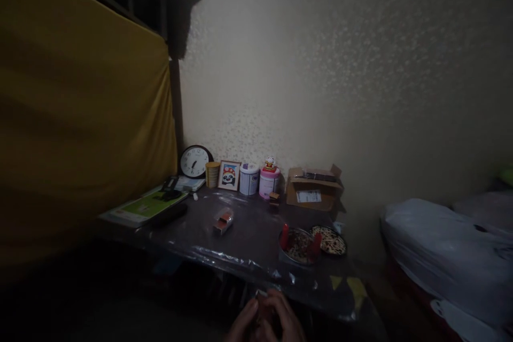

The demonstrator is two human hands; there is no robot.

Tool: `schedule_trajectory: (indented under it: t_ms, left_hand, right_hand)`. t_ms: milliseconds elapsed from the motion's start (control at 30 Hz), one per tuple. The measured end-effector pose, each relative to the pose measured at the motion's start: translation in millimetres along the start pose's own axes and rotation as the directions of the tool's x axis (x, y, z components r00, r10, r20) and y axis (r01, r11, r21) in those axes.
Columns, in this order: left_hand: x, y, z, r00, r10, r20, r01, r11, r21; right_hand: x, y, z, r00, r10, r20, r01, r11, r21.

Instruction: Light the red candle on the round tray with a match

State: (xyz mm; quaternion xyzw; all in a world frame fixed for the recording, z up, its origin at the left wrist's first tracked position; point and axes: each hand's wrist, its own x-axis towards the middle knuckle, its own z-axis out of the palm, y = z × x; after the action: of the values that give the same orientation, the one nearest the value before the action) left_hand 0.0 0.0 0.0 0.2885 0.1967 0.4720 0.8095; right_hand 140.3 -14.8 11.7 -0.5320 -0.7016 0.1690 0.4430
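Small box (262,305), one: held between left hand (243,323) and right hand (286,319), both clamped on it, in front of the worktop (248,240); gripped from two sides, presumably for steadiness.

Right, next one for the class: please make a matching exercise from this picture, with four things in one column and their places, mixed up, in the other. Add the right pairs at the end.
Things
1. Clock
2. Framed picture
3. Figurine
4. Small object

Places
A. On top of a pink-lidded tub
B. Between the left hand and the right hand
C. Beside the yellow curtain
D. Between a yellow cup and a white-lidded tub

Right pairs: 1-C, 2-D, 3-A, 4-B
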Motion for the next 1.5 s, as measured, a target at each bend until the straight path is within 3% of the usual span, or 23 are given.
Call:
schedule_trajectory:
  t_ms: [100,167,333,533,667,767,867,1000,1100,1333,1500]
  left_hand:
    - [-0.5,-3.4,3.9,0.999,-0.043,-0.016,0.042,0.998,-0.055]
    - [-1.7,-3.3,5.9,0.991,-0.132,-0.028,0.128,0.985,-0.111]
    - [-5.3,-1.2,8.2,0.975,-0.209,0.073,0.214,0.973,-0.08]
    - [-10.9,1.3,16.8,0.959,-0.26,0.11,0.266,0.962,-0.051]
    - [-10.4,0.2,14.2,0.957,-0.268,0.113,0.277,0.958,-0.073]
    - [-8.7,-1.1,11.0,0.953,-0.278,0.118,0.289,0.954,-0.08]
    - [-8.5,-0.8,11.2,0.956,-0.269,0.115,0.28,0.956,-0.086]
    - [-7.0,-2.8,9.2,0.956,-0.282,0.083,0.286,0.957,-0.041]
    - [-2.9,-8.5,2.1,0.957,-0.274,0.093,0.276,0.961,-0.008]
    - [1.8,-16.5,-8.6,0.941,-0.336,0.052,0.334,0.942,0.04]
    - [1.0,-16.1,-7.5,0.944,-0.32,0.084,0.315,0.947,0.062]
  right_hand:
    - [5.7,-4.7,-16.2,0.992,0.077,0.103,-0.1,0.965,0.244]
    - [9.4,-3.1,-23.3,0.978,0.161,0.131,-0.198,0.913,0.356]
    - [9.3,2.2,-29.7,0.952,0.261,0.16,-0.305,0.846,0.437]
    - [8.0,2.8,-32.4,0.901,0.368,0.229,-0.433,0.754,0.494]
    - [10.0,7.9,-31.6,0.926,0.35,0.146,-0.378,0.828,0.414]
    - [9.1,7.7,-32.5,0.971,0.223,0.089,-0.239,0.933,0.269]
    - [6.3,3.7,-36.2,0.989,0.096,0.111,-0.106,0.991,0.086]
    - [3.7,-1.9,-42.1,0.983,0.016,0.185,0.001,0.996,-0.092]
    - [3.2,-3.2,-44.6,0.973,0.024,0.23,0.014,0.986,-0.166]
    - [1.1,0.6,-45.4,0.962,0.03,0.272,0.029,0.977,-0.211]
    - [0.2,-1.8,-47.6,0.961,-0.026,0.277,0.087,0.974,-0.209]
